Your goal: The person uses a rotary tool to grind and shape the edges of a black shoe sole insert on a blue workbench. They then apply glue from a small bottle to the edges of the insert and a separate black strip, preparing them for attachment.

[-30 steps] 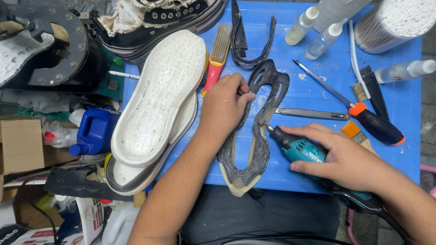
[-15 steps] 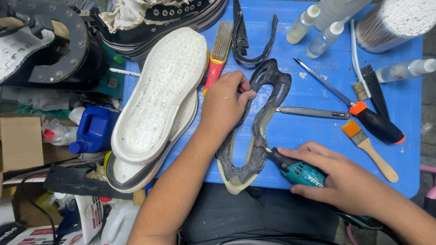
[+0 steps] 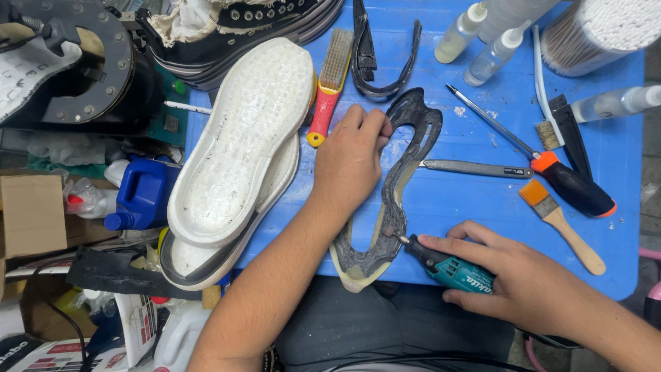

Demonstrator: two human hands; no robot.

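- Left hand (image 3: 351,162) pressed flat, fingers curled, pinning dark, rough, hollowed-out rubber sole rim (image 3: 396,186) near blue plastic table's (image 3: 468,200) front edge.
- Right hand (image 3: 513,275) wrapped around teal rotary grinder (image 3: 447,265), bit touching rim.
- Two stacked grubby white soles (image 3: 237,148) at left edge.

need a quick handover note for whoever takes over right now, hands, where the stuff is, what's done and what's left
Left hand: pressed flat on the dark sole frame, pinning it to the blue table.
Right hand: fingers wrapped round the teal rotary tool, its tip touching the frame's inner edge near the lower end.
Nearby: two pale soles stacked to the left, wire brush above the left hand, paintbrush and screwdriver to the right.
Done: cannot tell how much of the frame has been ground.
Left: how much remains also cannot be judged from this view.
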